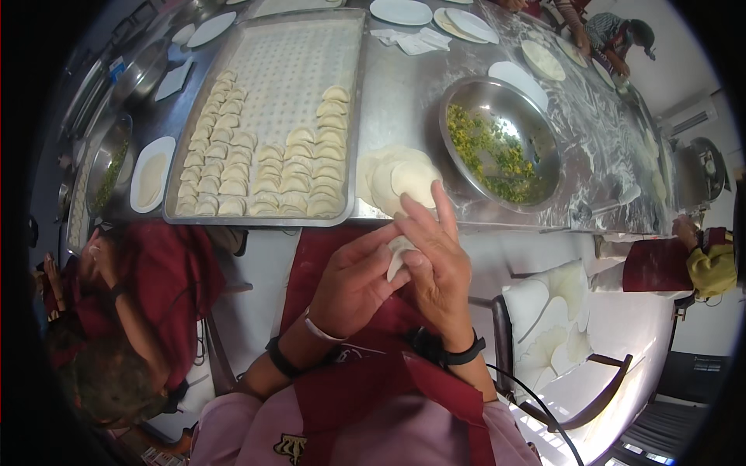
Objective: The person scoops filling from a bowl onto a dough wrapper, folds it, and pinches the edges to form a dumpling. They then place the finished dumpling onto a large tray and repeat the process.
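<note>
Between my two hands, in front of my red apron, is a folded dumpling (398,256) of pale dough. My left hand (355,282) grips its left side with thumb and fingers. On its right side, my right hand (440,262) pinches it with the thumb, while some fingers stretch up towards the table. Just beyond the fingertips lies a stack of round dough wrappers (402,175). A steel bowl (551,175) holds a green and yellow filling (486,151). Rows of folded dumplings (235,170) fill the near part of a large metal tray (356,116).
White plates (401,11) and crumpled paper (414,41) lie at the table's far side. A plate with dough (152,175) sits left of the tray. Co-workers are at left (145,291), far right and upper right. A chair (548,326) stands at my right.
</note>
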### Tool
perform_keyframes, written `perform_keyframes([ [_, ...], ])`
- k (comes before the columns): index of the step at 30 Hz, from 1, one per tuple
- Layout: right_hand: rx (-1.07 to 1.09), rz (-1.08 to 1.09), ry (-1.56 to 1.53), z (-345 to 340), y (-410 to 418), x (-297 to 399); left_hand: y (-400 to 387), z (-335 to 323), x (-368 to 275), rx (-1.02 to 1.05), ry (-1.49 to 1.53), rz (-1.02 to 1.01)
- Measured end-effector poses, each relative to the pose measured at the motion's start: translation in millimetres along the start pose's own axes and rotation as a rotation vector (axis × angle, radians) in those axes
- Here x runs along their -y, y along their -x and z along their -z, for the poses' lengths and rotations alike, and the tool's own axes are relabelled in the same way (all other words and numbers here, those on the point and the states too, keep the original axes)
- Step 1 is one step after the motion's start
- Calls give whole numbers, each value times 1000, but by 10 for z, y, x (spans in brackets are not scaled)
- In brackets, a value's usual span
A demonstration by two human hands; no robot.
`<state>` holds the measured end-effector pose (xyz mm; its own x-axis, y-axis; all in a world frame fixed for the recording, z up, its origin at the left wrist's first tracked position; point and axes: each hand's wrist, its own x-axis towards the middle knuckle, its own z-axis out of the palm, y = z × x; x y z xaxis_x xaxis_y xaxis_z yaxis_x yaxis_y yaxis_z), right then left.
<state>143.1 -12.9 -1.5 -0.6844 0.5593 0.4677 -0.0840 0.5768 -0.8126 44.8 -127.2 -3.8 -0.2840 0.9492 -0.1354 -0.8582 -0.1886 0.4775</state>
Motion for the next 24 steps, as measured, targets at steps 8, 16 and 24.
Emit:
perform_keyframes([
  [8, -149, -211, -227, -106, 8, 154, -43, 128, 55, 141, 79, -70],
  [16, -243, -199, -321, -104, 65, 98, -71, 31, 61, 137, 143, -101],
  [24, -239, -57, -170, -66, 89, -38, -58, 19, 128, 74, 118, -95],
])
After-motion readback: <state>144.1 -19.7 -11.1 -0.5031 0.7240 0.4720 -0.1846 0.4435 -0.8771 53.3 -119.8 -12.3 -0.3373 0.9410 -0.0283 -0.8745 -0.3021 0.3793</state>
